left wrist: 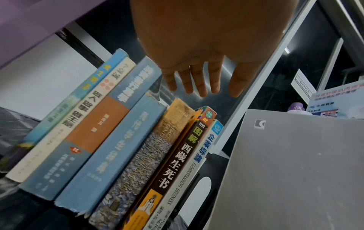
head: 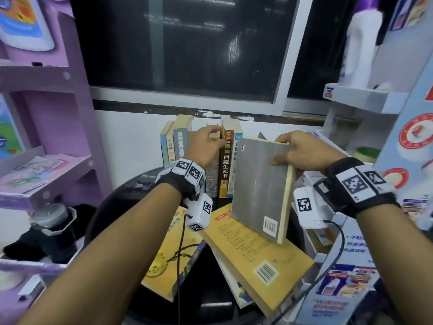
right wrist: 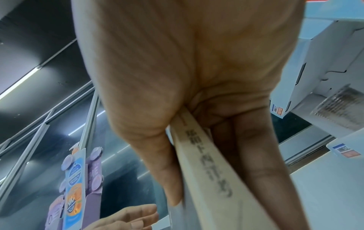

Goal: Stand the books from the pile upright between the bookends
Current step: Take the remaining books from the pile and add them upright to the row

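Several books stand upright in a row [head: 225, 165] [left wrist: 122, 147] at the back of the black round table [head: 112, 207]. My left hand [head: 207, 139] [left wrist: 202, 88] reaches over their tops with straight fingers and holds nothing. My right hand [head: 288, 151] grips a grey book [head: 260, 184] [left wrist: 295, 171] [right wrist: 208, 163] by its top edge, thumb on the cover, and holds it tilted just right of the row. A black bookend [left wrist: 206, 171] stands against the row's right end. The pile lies flat in front: a yellow book [head: 253, 252], a second yellow one [head: 164, 261] and a white one beneath.
A purple shelf unit [head: 46, 113] stands on the left, with a lidded bottle [head: 50, 221] below it. White shelves [head: 365, 97] and product boxes [head: 346, 277] crowd the right side. A dark window [head: 182, 43] is behind the books.
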A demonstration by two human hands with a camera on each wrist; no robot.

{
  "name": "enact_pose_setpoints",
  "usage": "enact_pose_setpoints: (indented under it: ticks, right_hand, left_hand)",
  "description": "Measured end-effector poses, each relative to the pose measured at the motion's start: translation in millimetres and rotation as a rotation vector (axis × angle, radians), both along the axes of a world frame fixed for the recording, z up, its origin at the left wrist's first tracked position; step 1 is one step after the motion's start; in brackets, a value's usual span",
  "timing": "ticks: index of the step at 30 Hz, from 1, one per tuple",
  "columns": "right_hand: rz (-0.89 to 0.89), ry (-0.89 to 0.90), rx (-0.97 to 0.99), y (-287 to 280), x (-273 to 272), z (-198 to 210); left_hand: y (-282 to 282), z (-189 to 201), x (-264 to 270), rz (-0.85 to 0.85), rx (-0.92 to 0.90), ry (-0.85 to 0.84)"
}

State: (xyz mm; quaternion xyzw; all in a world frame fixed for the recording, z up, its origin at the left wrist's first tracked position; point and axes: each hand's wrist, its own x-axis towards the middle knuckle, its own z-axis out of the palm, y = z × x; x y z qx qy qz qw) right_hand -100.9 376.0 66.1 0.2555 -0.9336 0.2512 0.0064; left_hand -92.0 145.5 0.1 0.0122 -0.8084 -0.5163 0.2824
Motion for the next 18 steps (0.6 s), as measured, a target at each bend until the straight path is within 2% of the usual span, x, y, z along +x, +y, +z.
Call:
enact_pose_setpoints:
  ticks: [9, 18]
  right_hand:
    - [-0.104, 0.024, -0.097, -1.8, -32.2, -5.8]
    - [-0.22, 0.136, -0.176, -23.4, -64.7, -29.7]
  left_hand:
    - [10.7, 10.2, -35.0, 0.191, -0.23, 0.0]
    - [7.9, 3.7, -70.8, 0.158, -0.323, -0.053]
